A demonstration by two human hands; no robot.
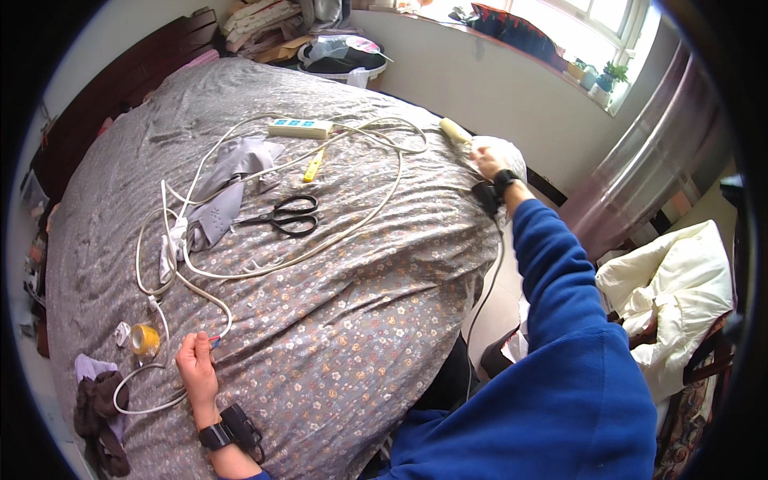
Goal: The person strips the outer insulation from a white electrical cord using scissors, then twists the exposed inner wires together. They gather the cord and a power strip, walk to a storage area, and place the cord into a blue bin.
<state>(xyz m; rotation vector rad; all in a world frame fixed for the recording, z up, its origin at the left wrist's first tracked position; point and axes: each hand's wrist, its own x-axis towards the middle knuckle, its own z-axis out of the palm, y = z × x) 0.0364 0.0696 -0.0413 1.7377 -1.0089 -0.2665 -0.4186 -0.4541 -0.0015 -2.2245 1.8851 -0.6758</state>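
Observation:
My left hand (pixel 197 364) rests on the grey flowered bedspread (pixel 360 320) near the front left, its fingers closed on the end of a white cable (pixel 200 280) that loops across the bed. My right hand (pixel 490 158), arm stretched out in a blue sleeve, grips a white bundle at the bed's far right edge, next to a pale yellow cylinder (pixel 455 130). The cable runs up to a white power strip (pixel 301 128). Black scissors (pixel 288 215) lie in the middle of the bed.
A roll of tape (pixel 145 338), a crumpled paper bit and dark socks (pixel 100 404) lie at the front left. Grey cloth (pixel 228 188) and a yellow utility knife (pixel 313 166) sit among the cable loops. A cream jacket (pixel 672 296) covers a chair at right.

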